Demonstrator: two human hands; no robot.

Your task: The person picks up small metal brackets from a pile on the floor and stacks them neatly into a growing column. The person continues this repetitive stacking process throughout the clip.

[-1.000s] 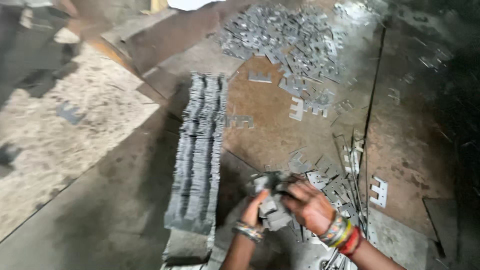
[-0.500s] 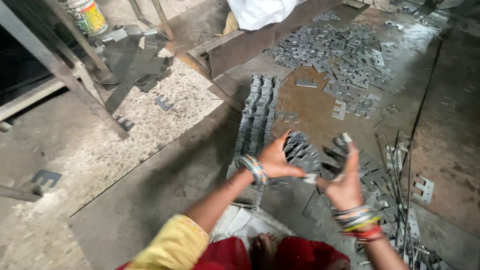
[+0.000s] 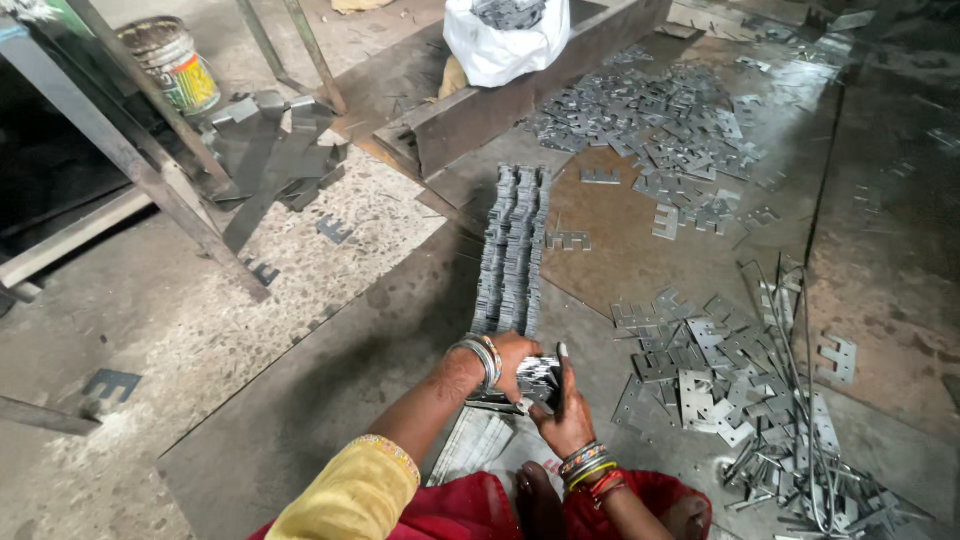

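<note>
Where the long row of stacked plates (image 3: pixel 513 250) ends nearest the person, a small bundle of flat metal plates (image 3: pixel 537 378) is held on edge between both hands, low in the middle of the head view. The bundle is gripped from the left by the left hand (image 3: pixel 507 358), its fingers curled around the plates, and pressed from the right by the right hand (image 3: pixel 566 415), closed on the same bundle with 1 finger raised along its side. Silver bangles are worn on the left wrist, coloured bangles on the right. The row itself is laid on a dark steel sheet (image 3: pixel 300 400) and runs away from the hands. Just to the right, loose notched plates (image 3: pixel 720 375) are scattered beside thin metal rods (image 3: pixel 800 400). Farther off, a larger heap of plates (image 3: pixel 660 120) is spread over the rusty floor. A white sack (image 3: pixel 500 45) is seen behind a steel channel (image 3: pixel 520 95), and a paint bucket (image 3: pixel 175 65) stands at upper left.
</note>
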